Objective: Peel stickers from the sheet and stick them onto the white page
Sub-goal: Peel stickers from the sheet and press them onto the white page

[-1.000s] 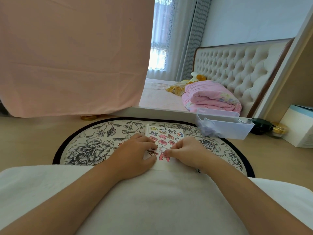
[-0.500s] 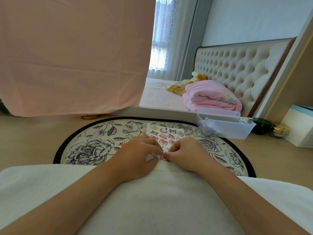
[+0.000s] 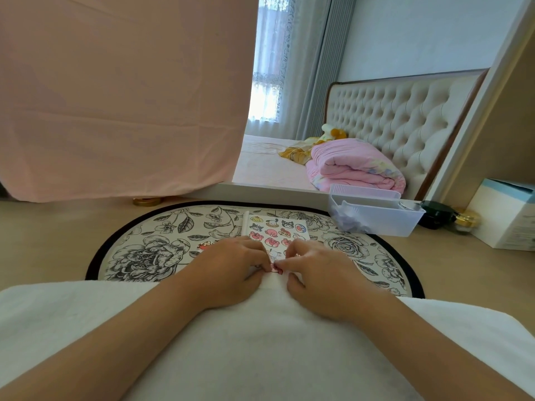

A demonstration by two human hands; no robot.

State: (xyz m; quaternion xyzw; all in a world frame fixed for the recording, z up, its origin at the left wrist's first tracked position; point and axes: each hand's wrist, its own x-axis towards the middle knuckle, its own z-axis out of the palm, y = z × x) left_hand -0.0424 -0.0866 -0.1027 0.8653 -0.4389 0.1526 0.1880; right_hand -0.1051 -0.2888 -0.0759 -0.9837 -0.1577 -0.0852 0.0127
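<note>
A pale wooden tabletop (image 3: 52, 241) fills the lower view. An oval mat (image 3: 150, 253) with black-and-white flowers and a dark rim lies at its centre, and a sticker sheet (image 3: 275, 227) rests on the mat. To the right stand a translucent white plastic bin (image 3: 376, 224), a dark jar (image 3: 435, 218), a gold-lidded jar (image 3: 466, 222) and a white-and-blue box (image 3: 509, 215). A gold disc (image 3: 147, 201) sits behind the mat, at the left.

Single head-worn wide-angle view, looking forward and down.
It looked from close above at the floral mat (image 3: 162, 250), with the bed (image 3: 272, 166) well beyond it, upper right.
</note>
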